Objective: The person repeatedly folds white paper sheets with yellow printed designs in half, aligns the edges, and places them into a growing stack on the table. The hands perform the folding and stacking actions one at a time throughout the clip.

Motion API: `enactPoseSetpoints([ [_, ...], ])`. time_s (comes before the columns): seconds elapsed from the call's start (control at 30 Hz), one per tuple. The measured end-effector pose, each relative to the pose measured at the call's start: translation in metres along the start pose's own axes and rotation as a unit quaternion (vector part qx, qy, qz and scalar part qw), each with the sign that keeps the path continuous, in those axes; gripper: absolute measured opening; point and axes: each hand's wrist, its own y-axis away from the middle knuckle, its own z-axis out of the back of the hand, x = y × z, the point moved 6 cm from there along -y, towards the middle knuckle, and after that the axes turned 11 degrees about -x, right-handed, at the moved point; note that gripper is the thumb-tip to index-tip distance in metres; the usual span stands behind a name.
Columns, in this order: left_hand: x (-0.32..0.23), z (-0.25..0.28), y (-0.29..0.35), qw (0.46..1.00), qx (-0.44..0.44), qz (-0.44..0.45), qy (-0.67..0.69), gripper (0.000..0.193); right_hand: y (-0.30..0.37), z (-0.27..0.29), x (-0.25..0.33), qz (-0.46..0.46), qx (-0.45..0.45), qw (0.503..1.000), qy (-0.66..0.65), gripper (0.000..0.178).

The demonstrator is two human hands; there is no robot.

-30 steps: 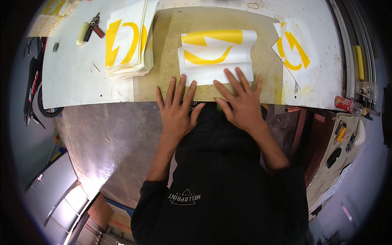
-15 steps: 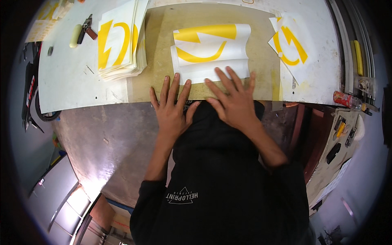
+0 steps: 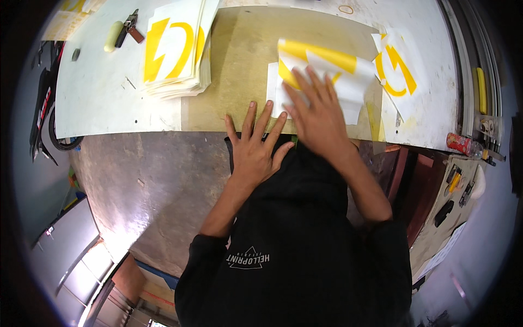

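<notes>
Sheet in hand: white sheet with yellow graphic [image 3: 327, 71], lying on the tan board [image 3: 239, 71] at the middle of the desk [image 3: 109, 103], near the front edge. Its surface looks slightly humped or curled at the upper right; exact lie blurred by motion.

Right hand [image 3: 316, 114]: fingers spread wide, palm down on the sheet, covering its lower left part. Grips nothing; presses flat. Blurred.

Left hand [image 3: 256, 150]: fingers also spread wide, flat on black fabric [image 3: 305, 180] at the desk's front edge, fingertips reaching onto the board just beside the sheet's lower left corner. Holds nothing.

Step, as judged: positioning or smoothing the sheet on the board while the other hand steadies the fabric. The next move would call for even palm pressure and keeping the sheet square to the fabric edge, since a curled sheet may slip or crease.

Surroundings: stack of like yellow-printed sheets [image 3: 177, 49] to the left, well apart. One more yellow-printed sheet [image 3: 397, 68] to the right, just beside the worked one, possibly overlapping. Small hand tool with brown grip [image 3: 129, 27] and a pale cylinder [image 3: 113, 36] at far left. Red can [image 3: 460, 144] at the right edge. Metal rail [image 3: 463, 71] along the right side.
</notes>
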Motion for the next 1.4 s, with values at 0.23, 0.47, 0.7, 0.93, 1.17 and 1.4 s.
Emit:
enactPoseSetpoints([
  [0.23,-0.005,0.003,-0.002,1.000,0.000,0.008,0.024,0.063,-0.023,-0.013,-0.032,0.035,0.074,0.996,0.033,0.057],
  [0.47,0.000,0.000,-0.002,0.999,-0.002,0.001,0.053,0.059,-0.025,-0.015,-0.045,0.026,0.087,0.995,0.053,0.062],
  [0.7,0.003,0.001,-0.006,0.998,-0.017,-0.006,0.061,0.053,-0.030,-0.019,-0.037,0.031,0.091,0.994,0.053,0.054],
  [0.93,0.002,0.006,-0.021,0.993,-0.087,0.010,0.079,0.034,-0.035,-0.015,-0.044,0.023,0.106,0.994,0.027,0.052],
  [1.17,0.004,0.004,-0.025,0.989,-0.121,0.019,0.086,0.026,-0.040,-0.015,-0.046,0.037,0.096,0.994,0.035,0.053],
  [1.4,0.004,0.003,-0.011,0.990,-0.100,0.013,0.098,0.029,-0.040,-0.014,-0.048,0.037,0.089,0.995,0.020,0.053],
])
